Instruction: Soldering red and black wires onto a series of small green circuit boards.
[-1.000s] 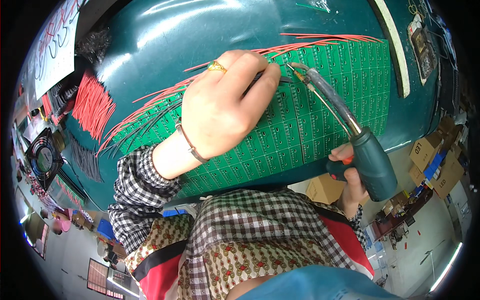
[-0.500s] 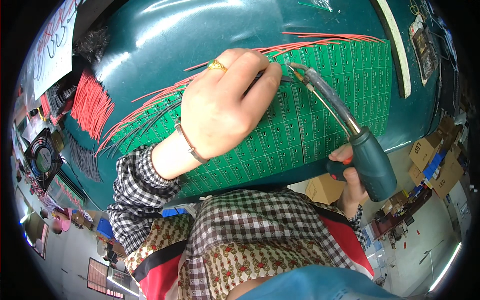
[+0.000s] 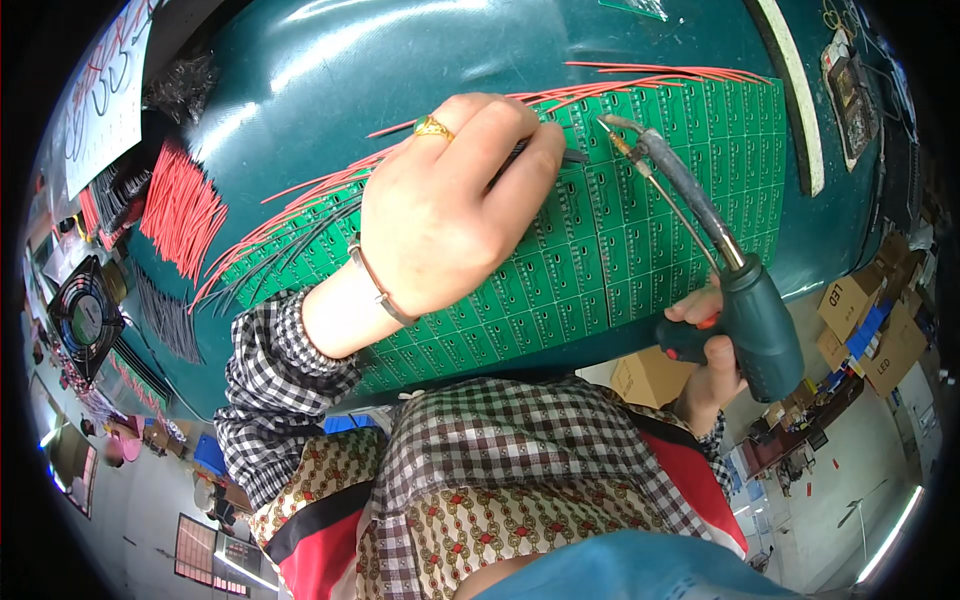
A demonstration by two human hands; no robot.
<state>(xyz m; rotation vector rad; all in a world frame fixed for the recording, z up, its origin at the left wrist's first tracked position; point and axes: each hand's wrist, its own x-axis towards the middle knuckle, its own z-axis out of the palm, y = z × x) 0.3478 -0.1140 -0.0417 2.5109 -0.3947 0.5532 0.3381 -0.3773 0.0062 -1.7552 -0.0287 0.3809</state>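
Note:
My left hand (image 3: 440, 215) bends over the upper middle of a large green panel of circuit boards (image 3: 690, 190). Its fingers are closed on black wires (image 3: 575, 156), whose ends stick out past the fingertips. At the right, my right hand (image 3: 712, 375) grips the dark green handle of a soldering gun (image 3: 762, 330) with a red trigger. The gun's metal tip hangs just right of the black wire ends, apart from them. Red wires (image 3: 690, 74) lie along the panel's far edge, and more black wires (image 3: 310, 232) fan out left of my wrist.
A bundle of red wires (image 3: 183, 215) and a bundle of black wires (image 3: 165, 312) lie on the green table at the left, near a black fan (image 3: 86, 318). A pale bar (image 3: 790, 95) lies right of the panel. Cardboard boxes (image 3: 880, 320) stand beyond the table's right side.
The soldering gun has moved a little to the right, its tip drawing away from the black wire ends. My left hand has stayed nearly in place.

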